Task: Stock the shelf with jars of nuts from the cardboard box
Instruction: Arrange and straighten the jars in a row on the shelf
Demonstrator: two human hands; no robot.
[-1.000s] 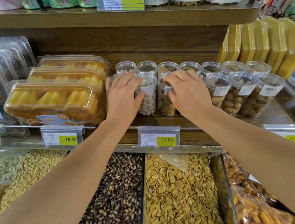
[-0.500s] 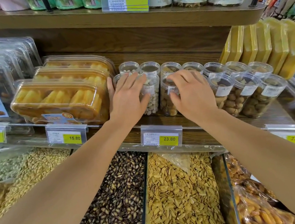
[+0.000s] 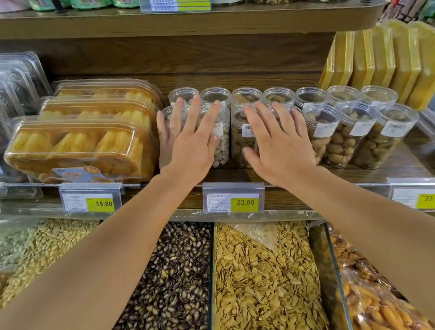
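Observation:
Several clear plastic jars of nuts stand in two rows on the wooden shelf [image 3: 392, 168]. My left hand [image 3: 189, 146] lies flat with fingers spread against a jar of pistachios [image 3: 222, 139] and the jar to its left, which it mostly hides. My right hand [image 3: 276, 141] rests with fingers spread on a jar of brown nuts [image 3: 241, 137], the thumb against the jar's lower side. More nut jars [image 3: 344, 132] continue to the right. Neither hand grips a jar. No cardboard box is in view.
Clear trays of yellow pastries [image 3: 80, 151] crowd the jars' left side, and upright yellow packs [image 3: 404, 65] stand at the right. An upper shelf [image 3: 166, 28] overhangs. Below are open bins of dark seeds [image 3: 158, 295] and pale seeds [image 3: 263, 282], with a price tag [image 3: 244, 202] on the rail.
Both hands have gone from curled around the front jars to flat with fingers spread. The jars now sit slightly further back on the shelf.

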